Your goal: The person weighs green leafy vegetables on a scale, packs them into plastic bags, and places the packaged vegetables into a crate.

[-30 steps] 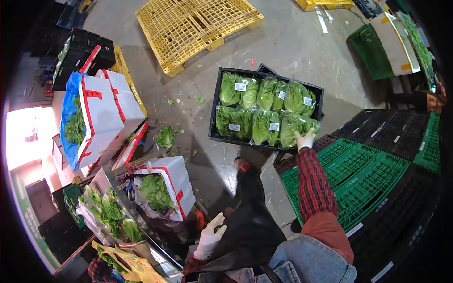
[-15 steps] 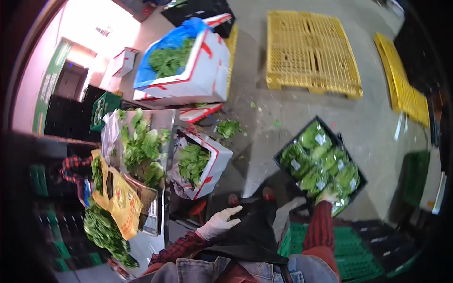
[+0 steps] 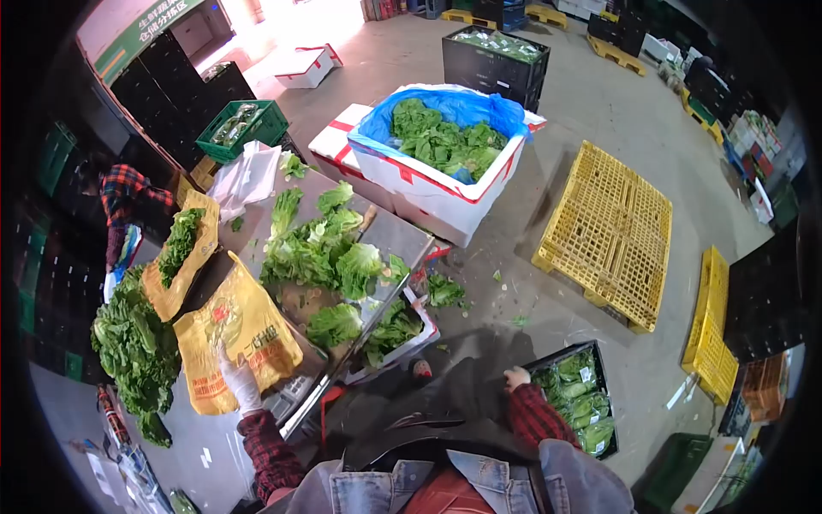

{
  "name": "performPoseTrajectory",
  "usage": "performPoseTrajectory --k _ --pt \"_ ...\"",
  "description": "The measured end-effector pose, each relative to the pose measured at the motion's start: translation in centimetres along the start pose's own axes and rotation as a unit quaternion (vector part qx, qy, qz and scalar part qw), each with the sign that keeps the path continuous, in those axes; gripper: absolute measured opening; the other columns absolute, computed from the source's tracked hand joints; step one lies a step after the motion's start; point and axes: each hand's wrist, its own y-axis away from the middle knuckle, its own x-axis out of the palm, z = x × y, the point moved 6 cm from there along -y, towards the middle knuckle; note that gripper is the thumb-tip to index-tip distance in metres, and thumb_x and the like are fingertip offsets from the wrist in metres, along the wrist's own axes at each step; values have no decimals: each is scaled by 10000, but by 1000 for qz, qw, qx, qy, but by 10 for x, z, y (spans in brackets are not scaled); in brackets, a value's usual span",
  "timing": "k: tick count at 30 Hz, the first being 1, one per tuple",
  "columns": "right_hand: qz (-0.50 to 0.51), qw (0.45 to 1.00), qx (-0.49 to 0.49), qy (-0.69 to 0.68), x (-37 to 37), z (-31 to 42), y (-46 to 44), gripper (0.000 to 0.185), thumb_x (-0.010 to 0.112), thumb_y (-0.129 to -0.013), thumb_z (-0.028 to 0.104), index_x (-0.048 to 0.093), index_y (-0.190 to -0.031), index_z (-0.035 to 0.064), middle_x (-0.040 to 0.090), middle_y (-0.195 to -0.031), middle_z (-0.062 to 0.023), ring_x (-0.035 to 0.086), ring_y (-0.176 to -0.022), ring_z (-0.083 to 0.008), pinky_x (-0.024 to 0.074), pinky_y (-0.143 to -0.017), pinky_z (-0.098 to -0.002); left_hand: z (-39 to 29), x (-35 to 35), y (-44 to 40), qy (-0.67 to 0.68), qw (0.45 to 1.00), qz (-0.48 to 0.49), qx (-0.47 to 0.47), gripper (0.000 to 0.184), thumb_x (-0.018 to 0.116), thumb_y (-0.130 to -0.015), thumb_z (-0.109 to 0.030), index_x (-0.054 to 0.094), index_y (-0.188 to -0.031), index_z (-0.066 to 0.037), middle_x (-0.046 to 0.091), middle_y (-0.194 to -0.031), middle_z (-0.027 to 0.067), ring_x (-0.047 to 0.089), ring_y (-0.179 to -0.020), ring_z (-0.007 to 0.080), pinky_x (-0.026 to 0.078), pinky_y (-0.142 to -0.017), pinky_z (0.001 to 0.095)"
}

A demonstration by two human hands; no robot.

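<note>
My left hand [image 3: 237, 379], in a white glove, reaches over the yellow printed bag [image 3: 244, 330], its fingers stretched out across the plastic. Whether they press on the bag I cannot tell. My right hand [image 3: 516, 378] is beside the left corner of a black crate [image 3: 610, 377]; its fingers are curled and nothing shows in them. Inside that crate lie several wrapped packs of green leaves [image 3: 578, 390]. Loose lettuce [image 3: 317, 244] covers the metal table [image 3: 390, 224]. A scale [image 3: 293, 390] sits partly under the yellow bag.
A white foam box [image 3: 428, 184] with blue lining holds leafy greens. Yellow pallets [image 3: 612, 231] lie on the floor to the right. More lettuce [image 3: 398, 330] fills a box below the table edge. At the left stands another person [image 3: 128, 201]. A green crate [image 3: 244, 128] is behind the table.
My view has turned left and up toward the table. My right hand has come out of the black crate to its side. My left hand has moved left, over the yellow bag.
</note>
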Motion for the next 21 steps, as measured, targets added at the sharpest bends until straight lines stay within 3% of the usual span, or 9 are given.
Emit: performPoseTrajectory --k 1,3,5,9,13,15,18,20,21 --pt "71 991 19 -116 -1 9 -30 377 695 -781 107 648 -1151 49 614 -793 -74 528 -555 -157 403 -438 -339 41 16 -4 1 997 46 -63 616 617 -882 -12 406 -1460 -29 490 -1431 216 450 -1339 344 390 -1076 409" --pt "124 981 -94 -118 15 95 -23 38 600 -882 128 578 -853 141 551 -710 10 505 -536 -117 333 -413 -277 77 56 -6 5 987 97 -127 619 635 -889 -56 402 -1462 -33 491 -1429 221 444 -1341 356 388 -1080 417" --pt "-30 989 -141 26 22 151 -25 315 693 -852 116 657 -1157 49 619 -789 -38 527 -543 -119 410 -449 -298 91 86 3 -106 966 169 -162 589 595 -941 -214 395 -1457 -13 459 -1440 257 415 -1337 429 344 -1111 461" --pt "0 978 -197 -68 88 282 -2 295 646 -909 93 649 -1195 23 679 -930 -72 638 -717 -135 518 -589 -297 86 106 -3 -240 927 181 -223 634 541 -978 -368 365 -1466 -3 422 -1453 295 371 -1334 504 311 -1126 513" --pt "-77 857 -467 206 161 449 7 385 660 -883 98 607 -1250 -6 663 -1206 -167 623 -1137 -285 465 -1011 -360 85 109 -24 -264 896 210 -290 646 512 -985 -383 333 -1486 -17 364 -1490 305 323 -1365 512 292 -1140 522" --pt "-88 738 -551 380 211 534 9 455 665 -846 87 587 -1289 26 604 -1307 -176 550 -1249 -317 438 -1046 -373 70 112 -33 -261 886 222 -313 642 506 -986 -372 323 -1494 -25 341 -1506 305 307 -1380 506 285 -1148 519" --pt "-76 686 -525 499 265 628 -30 548 679 -815 91 543 -1345 76 482 -1449 -176 419 -1379 -322 388 -1093 -465 9 113 -49 -241 934 107 -240 643 547 -944 -243 316 -1510 -46 296 -1537 285 273 -1410 479 257 -1168 504" --pt "-152 557 -367 730 295 663 -56 635 674 -831 125 465 -1430 156 318 -1561 -153 327 -1418 -412 349 -1099 -574 -26 107 -51 -235 953 36 -190 667 574 -916 -157 311 -1521 -60 267 -1558 272 251 -1430 461 239 -1181 495" --pt "-139 556 -339 746 301 671 -93 627 604 -878 171 401 -1472 168 263 -1586 -159 265 -1446 -416 315 -1091 -632 -39 97 -47 -238 956 0 -171 686 587 -902 -114 309 -1527 -67 252 -1568 265 240 -1440 452 230 -1187 490"
